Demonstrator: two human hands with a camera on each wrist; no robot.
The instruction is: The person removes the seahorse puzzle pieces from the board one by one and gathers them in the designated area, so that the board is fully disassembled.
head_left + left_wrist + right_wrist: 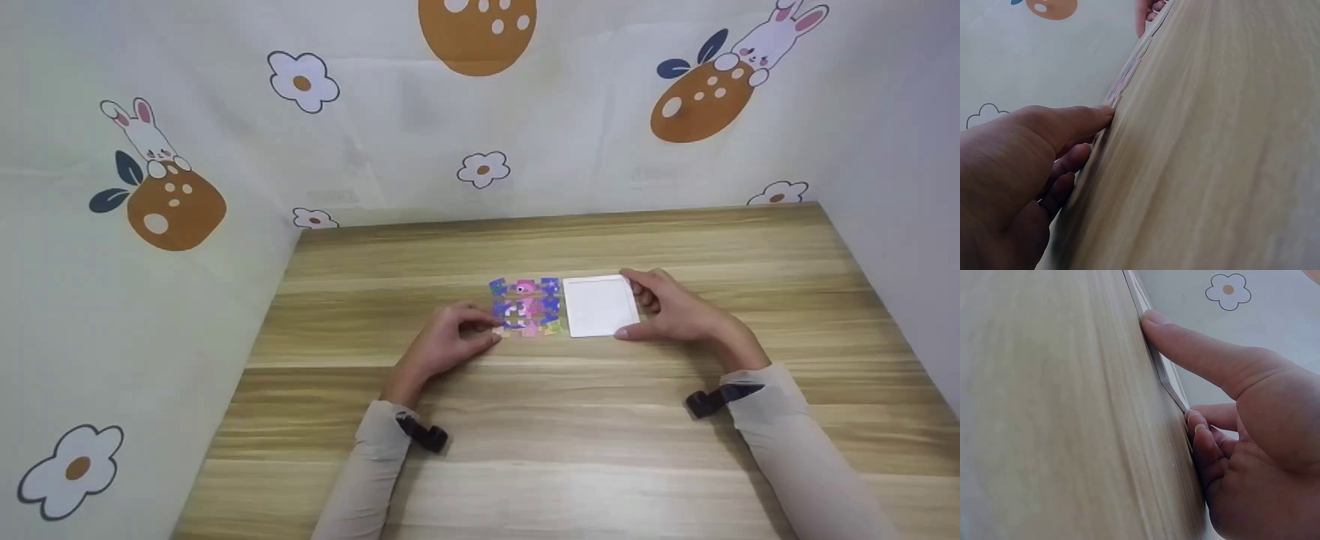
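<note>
Colourful jigsaw pieces (528, 307) in blue, pink and green lie in loose rows on the wooden table, small gaps showing between them. At their lower left corner, my left hand (450, 337) pinches a pale puzzle piece (501, 331) between thumb and index finger; the fingers partly cover it. A square white puzzle tray (600, 306) with a raised rim lies flat just right of the pieces. My right hand (675, 307) grips the tray's right side, thumb at the near corner, index finger at the far corner. In the right wrist view, the thumb (1196, 349) lies along the tray's edge.
The wood-grain table (540, 427) extends around both hands. Behind it hangs a pale wall cloth (390, 135) printed with flowers, rabbits and orange fruit. Each wrist carries a black strapped camera, one at the left wrist (424, 433), one at the right (712, 401).
</note>
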